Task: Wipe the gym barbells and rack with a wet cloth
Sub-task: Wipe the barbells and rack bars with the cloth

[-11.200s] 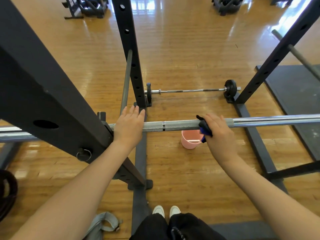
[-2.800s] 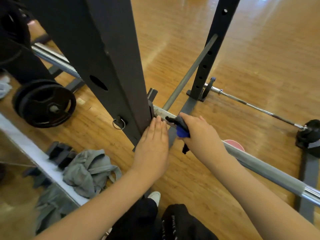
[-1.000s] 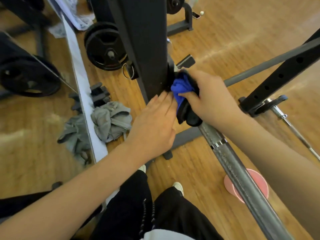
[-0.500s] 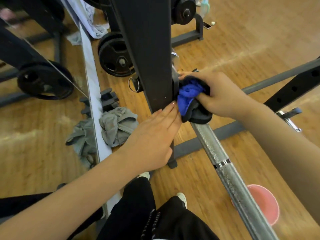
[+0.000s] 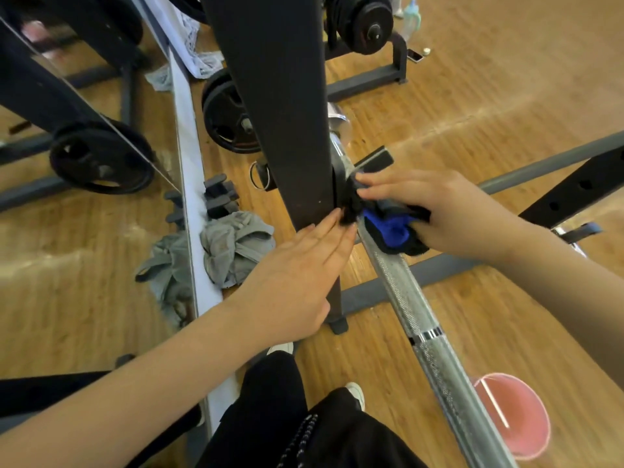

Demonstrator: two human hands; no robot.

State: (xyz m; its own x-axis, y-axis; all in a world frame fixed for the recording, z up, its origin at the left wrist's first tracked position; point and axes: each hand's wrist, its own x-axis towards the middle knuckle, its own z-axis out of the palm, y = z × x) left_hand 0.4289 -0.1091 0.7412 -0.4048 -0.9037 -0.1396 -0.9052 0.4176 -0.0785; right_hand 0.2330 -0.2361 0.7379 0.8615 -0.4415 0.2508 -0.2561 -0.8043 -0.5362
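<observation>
Right fingers (image 5: 371, 190) are clamped on the cloth (image 5: 391, 231), which has slid down from the post (image 5: 283, 130) onto the bar (image 5: 405, 298) beside it; left fingers (image 5: 334, 228) lie flat, together, on the post. This joint looks nearly wiped. The pink bucket (image 5: 513, 417) on the floor: contents unclear

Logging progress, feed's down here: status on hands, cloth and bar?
Right hand grips cloth on barbell beside rack upright. Left hand flat against the upright. Nothing blocking.
</observation>
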